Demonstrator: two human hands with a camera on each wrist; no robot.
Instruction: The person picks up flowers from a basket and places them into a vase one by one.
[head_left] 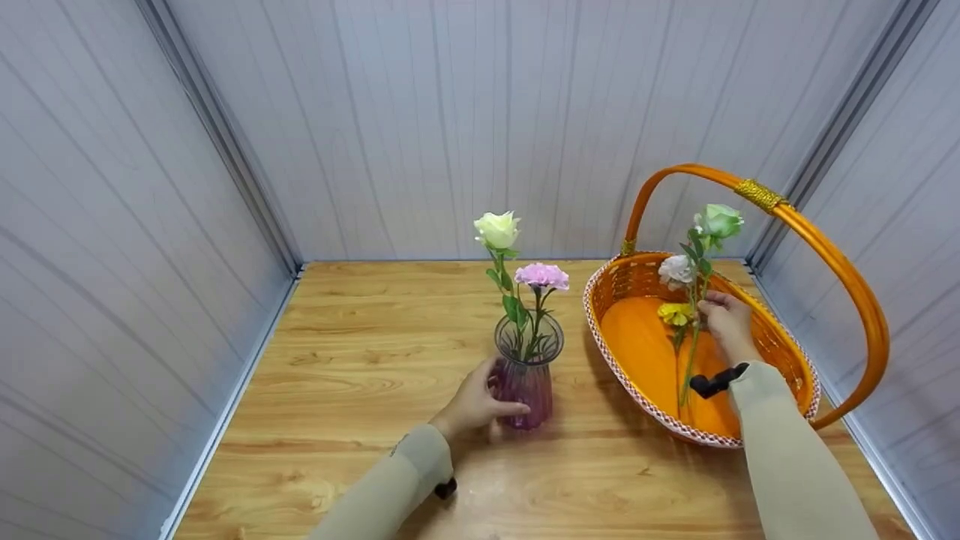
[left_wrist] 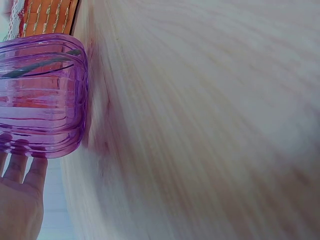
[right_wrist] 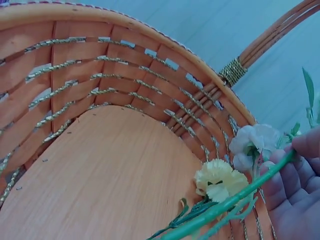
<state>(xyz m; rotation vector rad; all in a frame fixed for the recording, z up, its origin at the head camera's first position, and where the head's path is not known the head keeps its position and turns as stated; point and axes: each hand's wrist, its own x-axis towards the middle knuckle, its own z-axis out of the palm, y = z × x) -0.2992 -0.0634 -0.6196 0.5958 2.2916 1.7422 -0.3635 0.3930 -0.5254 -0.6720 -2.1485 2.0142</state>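
My left hand (head_left: 478,401) holds the lower left side of a purple ribbed glass vase (head_left: 531,386), thumb across its front. In the left wrist view, fingertips touch the vase wall (left_wrist: 40,105). A cream-white rose (head_left: 498,230) and a pink carnation (head_left: 543,276) stand in the vase. Inside the orange basket (head_left: 626,379), my right hand (head_left: 729,324) pinches the green stem (right_wrist: 225,204) of a pale green rose (head_left: 718,222). Close to that stem are a white flower (head_left: 676,269) and a yellow flower (head_left: 675,313); the right wrist view shows both beside the fingers.
The basket's tall arched handle (head_left: 840,270) rises over its right side, near the right wall panel. White panels (head_left: 450,135) enclose the wooden table (head_left: 360,337) at the back and sides. The vase stands left of the basket.
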